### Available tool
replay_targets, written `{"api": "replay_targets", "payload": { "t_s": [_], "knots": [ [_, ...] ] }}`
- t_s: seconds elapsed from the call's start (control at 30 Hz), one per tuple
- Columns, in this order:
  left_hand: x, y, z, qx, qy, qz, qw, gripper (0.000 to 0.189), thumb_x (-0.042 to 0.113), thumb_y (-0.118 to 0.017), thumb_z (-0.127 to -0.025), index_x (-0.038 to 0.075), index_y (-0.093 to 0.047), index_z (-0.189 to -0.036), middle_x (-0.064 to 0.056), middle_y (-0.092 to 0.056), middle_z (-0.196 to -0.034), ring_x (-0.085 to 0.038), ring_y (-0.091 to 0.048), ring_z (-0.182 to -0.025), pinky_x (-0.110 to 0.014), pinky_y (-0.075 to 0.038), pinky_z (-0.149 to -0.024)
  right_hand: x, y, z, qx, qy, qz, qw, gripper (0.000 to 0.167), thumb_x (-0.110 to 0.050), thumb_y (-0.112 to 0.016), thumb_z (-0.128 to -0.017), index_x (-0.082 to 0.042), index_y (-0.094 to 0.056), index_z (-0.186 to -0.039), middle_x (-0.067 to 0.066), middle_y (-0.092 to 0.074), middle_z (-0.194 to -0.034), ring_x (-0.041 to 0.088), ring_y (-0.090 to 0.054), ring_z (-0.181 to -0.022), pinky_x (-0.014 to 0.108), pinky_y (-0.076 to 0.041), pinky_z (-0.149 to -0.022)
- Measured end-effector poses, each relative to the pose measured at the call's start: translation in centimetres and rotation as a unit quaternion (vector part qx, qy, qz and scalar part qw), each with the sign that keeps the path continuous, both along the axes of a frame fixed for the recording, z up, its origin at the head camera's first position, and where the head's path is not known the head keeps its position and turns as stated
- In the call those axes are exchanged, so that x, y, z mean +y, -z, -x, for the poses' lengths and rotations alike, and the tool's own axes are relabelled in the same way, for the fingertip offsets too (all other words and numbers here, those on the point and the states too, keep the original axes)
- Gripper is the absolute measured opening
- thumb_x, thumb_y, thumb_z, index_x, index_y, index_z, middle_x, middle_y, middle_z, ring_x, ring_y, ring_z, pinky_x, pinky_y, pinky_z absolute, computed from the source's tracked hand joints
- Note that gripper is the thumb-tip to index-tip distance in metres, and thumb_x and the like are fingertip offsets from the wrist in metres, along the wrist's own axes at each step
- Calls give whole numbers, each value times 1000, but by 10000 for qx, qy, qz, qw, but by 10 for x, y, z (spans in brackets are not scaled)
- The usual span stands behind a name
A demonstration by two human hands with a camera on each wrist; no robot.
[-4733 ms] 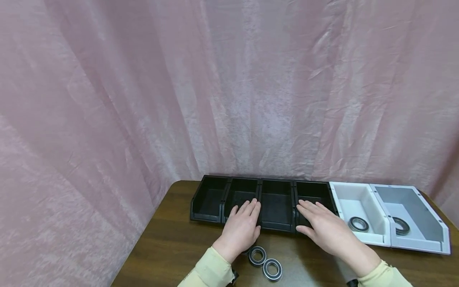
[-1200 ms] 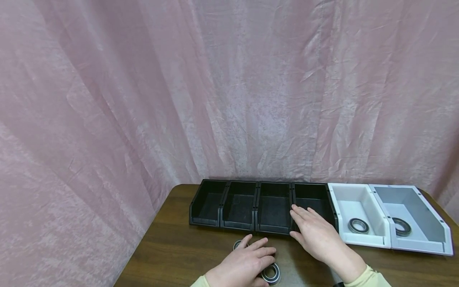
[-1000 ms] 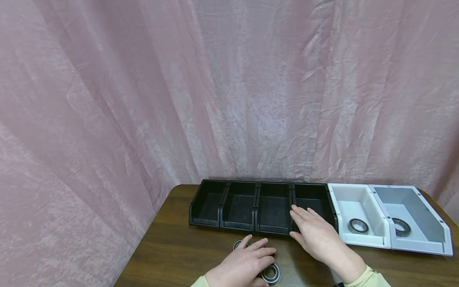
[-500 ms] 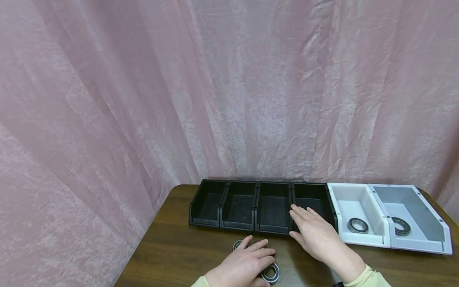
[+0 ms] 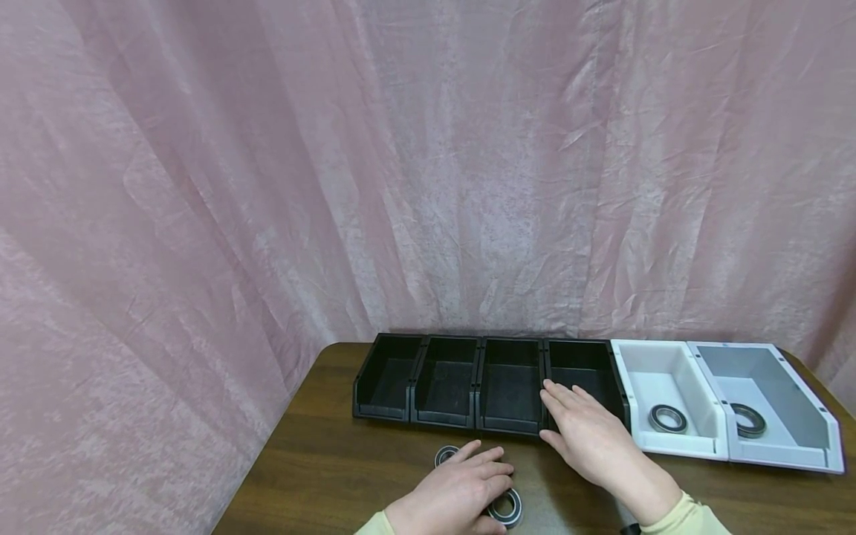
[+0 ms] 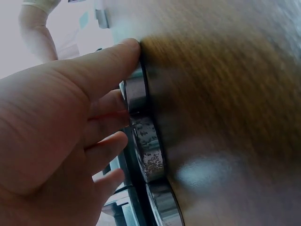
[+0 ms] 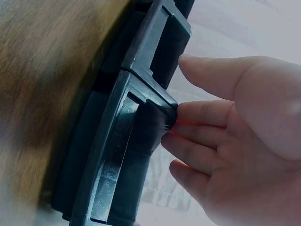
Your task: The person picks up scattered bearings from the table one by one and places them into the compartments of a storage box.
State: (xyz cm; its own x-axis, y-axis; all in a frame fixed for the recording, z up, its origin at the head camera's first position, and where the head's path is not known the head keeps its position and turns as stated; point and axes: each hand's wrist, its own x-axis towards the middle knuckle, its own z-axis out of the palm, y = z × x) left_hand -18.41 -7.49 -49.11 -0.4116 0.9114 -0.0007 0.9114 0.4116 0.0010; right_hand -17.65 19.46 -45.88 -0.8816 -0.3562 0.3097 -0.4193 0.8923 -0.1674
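Three ball bearings lie in a touching row on the wooden table, best seen in the left wrist view. My left hand (image 5: pixel 458 494) is spread low over this row, its thumb tip right at the nearest bearing (image 6: pixel 137 94) and its fingers relaxed across the tops. In the head view the hand hides the middle bearing (image 6: pixel 149 148), while the right bearing (image 5: pixel 506 509) and the left bearing (image 5: pixel 444 455) show partly. My right hand (image 5: pixel 591 438) rests with straight fingertips at the divider beside the fourth black bin (image 5: pixel 588 360), holding nothing.
Several black bins (image 5: pixel 444 420) stand side by side along the back of the table (image 5: pixel 314 461). To their right are a white bin (image 5: pixel 689 446) and a grey bin (image 5: pixel 789 457), each with one bearing inside. A pink curtain (image 5: pixel 468 186) hangs behind.
Since the oldest frame my left hand has come off the black bins and moved down over the bearings. My right hand shifted slightly left. Over the last second both hands have stayed nearly still.
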Motion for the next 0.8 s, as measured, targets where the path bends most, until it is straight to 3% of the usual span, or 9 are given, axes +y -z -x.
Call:
{"api": "replay_targets", "payload": {
  "t_s": [0.23,0.57,0.8],
  "knots": [
    [2,0,1,112,127,1,9999,52,52,-79,-101,16,-73,-138,3,-66,-152,-19,-51,-153,-42,-37,-128,0,1,0,33,12,23,10000,60,-27,-88,-96,8,-69,-141,24,-63,-153,39,-60,-143,54,-43,-123],
    [2,0,2,-118,119,102,9998,53,51,-76,-104,14,-71,-142,2,-66,-152,-20,-50,-153,-38,-36,-128,1,2,0,-62,42,87,9999,62,-26,-88,-96,9,-67,-142,25,-62,-154,41,-59,-144,56,-42,-123],
    [2,1,1,251,279,97,9992,56,52,-77,-102,13,-71,-141,1,-66,-151,-22,-52,-152,-37,-36,-128,0,1,0,-199,49,105,9997,63,-26,-87,-96,9,-66,-143,26,-60,-155,41,-58,-145,57,-41,-123]
  ]
}}
